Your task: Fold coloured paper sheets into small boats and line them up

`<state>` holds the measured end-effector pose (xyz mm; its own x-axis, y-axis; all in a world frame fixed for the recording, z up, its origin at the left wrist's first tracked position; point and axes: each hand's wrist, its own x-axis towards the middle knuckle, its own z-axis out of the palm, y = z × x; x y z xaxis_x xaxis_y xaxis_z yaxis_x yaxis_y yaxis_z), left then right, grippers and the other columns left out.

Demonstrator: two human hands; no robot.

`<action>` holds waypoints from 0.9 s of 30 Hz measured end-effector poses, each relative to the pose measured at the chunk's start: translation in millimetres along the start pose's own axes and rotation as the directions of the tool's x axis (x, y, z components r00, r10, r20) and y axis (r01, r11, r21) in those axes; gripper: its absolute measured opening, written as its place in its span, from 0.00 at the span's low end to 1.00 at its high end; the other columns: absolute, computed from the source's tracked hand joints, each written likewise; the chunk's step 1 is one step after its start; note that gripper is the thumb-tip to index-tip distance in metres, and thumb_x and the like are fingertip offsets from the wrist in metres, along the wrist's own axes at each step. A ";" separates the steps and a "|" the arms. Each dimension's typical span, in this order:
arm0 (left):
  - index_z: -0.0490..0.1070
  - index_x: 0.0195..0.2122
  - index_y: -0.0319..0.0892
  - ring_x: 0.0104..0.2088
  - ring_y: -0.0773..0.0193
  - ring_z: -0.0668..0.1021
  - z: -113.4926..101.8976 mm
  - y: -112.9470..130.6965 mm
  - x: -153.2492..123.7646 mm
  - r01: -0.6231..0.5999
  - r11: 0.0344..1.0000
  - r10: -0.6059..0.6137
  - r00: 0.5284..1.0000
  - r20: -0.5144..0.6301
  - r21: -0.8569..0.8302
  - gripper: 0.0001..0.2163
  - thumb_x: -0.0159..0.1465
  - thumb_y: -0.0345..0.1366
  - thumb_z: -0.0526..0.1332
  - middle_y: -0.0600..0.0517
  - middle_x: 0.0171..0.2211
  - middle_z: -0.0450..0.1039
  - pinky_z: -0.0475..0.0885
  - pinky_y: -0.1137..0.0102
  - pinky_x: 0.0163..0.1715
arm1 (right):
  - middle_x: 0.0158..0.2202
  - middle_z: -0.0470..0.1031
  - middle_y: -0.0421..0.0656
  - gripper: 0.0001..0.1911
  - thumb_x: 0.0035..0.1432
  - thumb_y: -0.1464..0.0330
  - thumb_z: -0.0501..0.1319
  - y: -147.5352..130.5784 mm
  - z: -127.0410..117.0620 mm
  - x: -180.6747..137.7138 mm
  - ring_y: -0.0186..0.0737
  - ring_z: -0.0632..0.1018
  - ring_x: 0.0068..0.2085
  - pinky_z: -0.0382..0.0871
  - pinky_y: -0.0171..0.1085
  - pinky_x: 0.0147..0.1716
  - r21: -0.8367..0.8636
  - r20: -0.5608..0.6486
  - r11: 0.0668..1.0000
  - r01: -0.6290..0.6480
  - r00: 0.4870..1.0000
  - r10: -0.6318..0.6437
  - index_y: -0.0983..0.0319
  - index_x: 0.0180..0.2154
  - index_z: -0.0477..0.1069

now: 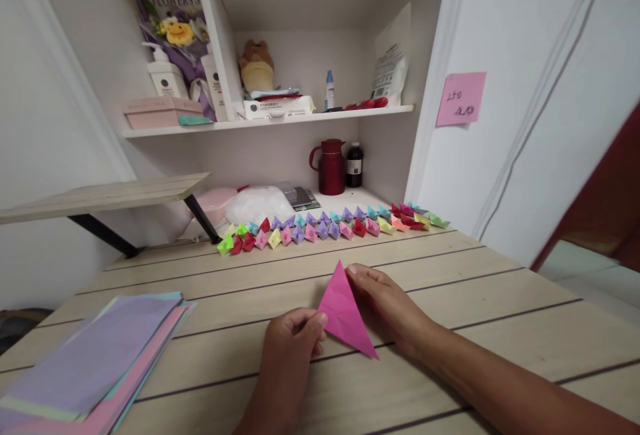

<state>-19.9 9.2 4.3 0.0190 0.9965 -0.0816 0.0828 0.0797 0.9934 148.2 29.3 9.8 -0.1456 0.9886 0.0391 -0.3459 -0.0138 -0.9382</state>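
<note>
A bright pink sheet of paper (345, 312), folded into a triangle, is held just above the wooden table (220, 368). My left hand (295, 342) pinches its left corner, with the thumb on top and the fingers underneath. At the upper right edge is my right hand (383, 298), its thumb close to the top point and its other fingers partly hidden behind the paper; it grips that edge. Beyond my hands, several small folded paper boats (323, 230) in many colours stand in two rows along the back of the table.
A stack of coloured paper sheets (100, 355) lies at the left. Behind it stands a small raised wooden shelf (110, 194) on black legs. A red jug (331, 167) and a dark bottle (355, 165) are in the alcove. A pink note (461, 98) sticks to the right wall.
</note>
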 end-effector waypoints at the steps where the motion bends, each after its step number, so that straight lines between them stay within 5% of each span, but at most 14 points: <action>1: 0.73 0.19 0.39 0.17 0.70 0.65 -1.4 -0.3 1.0 -0.002 1.000 0.001 1.000 -0.007 -0.015 0.12 0.50 0.43 0.64 0.55 0.17 0.66 0.59 0.74 0.20 | 0.27 0.69 0.38 0.18 0.56 0.52 0.61 -0.2 0.1 -0.3 0.36 0.68 0.29 0.62 0.35 0.32 -0.012 0.015 1.000 0.006 1.000 -0.006 0.61 0.29 0.68; 4: 0.71 0.18 0.39 0.17 0.70 0.64 -5.5 -1.3 3.4 -0.021 0.999 0.020 0.999 -0.031 -0.029 0.14 0.51 0.45 0.64 0.55 0.15 0.64 0.58 0.75 0.21 | 0.37 0.73 0.42 0.20 0.58 0.50 0.57 -3.1 2.9 -3.9 0.41 0.73 0.37 0.65 0.40 0.40 -0.053 0.066 0.999 0.011 0.998 -0.007 0.59 0.40 0.71; 7: 0.70 0.18 0.40 0.18 0.70 0.64 -6.3 -1.1 2.9 -0.042 0.999 0.041 0.998 -0.045 -0.012 0.14 0.53 0.44 0.63 0.56 0.15 0.64 0.58 0.74 0.21 | 0.40 0.74 0.42 0.25 0.50 0.54 0.67 -5.2 6.7 -7.5 0.43 0.75 0.41 0.66 0.41 0.42 -0.063 0.140 0.998 -0.001 0.990 0.010 0.56 0.48 0.69; 10: 0.70 0.19 0.40 0.18 0.69 0.66 -4.0 0.6 0.5 -0.047 0.999 0.047 0.998 -0.043 0.010 0.13 0.52 0.44 0.63 0.55 0.17 0.66 0.59 0.74 0.21 | 0.32 0.75 0.40 0.23 0.38 0.60 0.74 -3.0 8.1 -6.5 0.39 0.74 0.33 0.66 0.37 0.35 -0.106 0.141 0.994 -0.017 0.989 0.032 0.60 0.37 0.73; 13: 0.70 0.18 0.40 0.19 0.69 0.66 -2.0 1.7 -1.2 -0.040 0.999 0.041 0.998 -0.044 0.030 0.13 0.52 0.44 0.63 0.55 0.16 0.66 0.59 0.74 0.21 | 0.24 0.72 0.38 0.20 0.37 0.57 0.74 0.7 7.2 -3.2 0.33 0.69 0.25 0.60 0.34 0.27 -0.166 0.078 0.984 -0.061 0.994 0.074 0.63 0.25 0.71; 22: 0.75 0.28 0.39 0.25 0.65 0.70 -6.8 2.2 1.2 -0.048 0.995 0.034 0.986 -0.162 -0.083 0.19 0.54 0.53 0.62 0.53 0.21 0.69 0.64 0.72 0.27 | 0.19 0.66 0.35 0.21 0.38 0.54 0.73 0.9 4.6 -1.5 0.30 0.62 0.22 0.53 0.33 0.24 -0.186 -0.002 0.982 -0.040 0.999 0.040 0.63 0.23 0.71; 27: 0.78 0.36 0.37 0.24 0.66 0.70 -6.5 4.6 1.1 -0.006 0.982 -0.009 0.997 -0.081 -0.190 0.22 0.50 0.52 0.65 0.53 0.20 0.69 0.64 0.72 0.28 | 0.20 0.67 0.36 0.21 0.39 0.54 0.72 0.1 4.8 -2.6 0.31 0.63 0.22 0.53 0.33 0.24 -0.171 0.010 0.984 -0.051 0.999 0.054 0.63 0.24 0.72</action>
<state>-26.1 10.8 9.3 -0.0630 0.9945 -0.0839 -0.1077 0.0768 0.9912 144.1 26.0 11.3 -0.1733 0.9848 -0.0077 -0.1743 -0.0384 -0.9839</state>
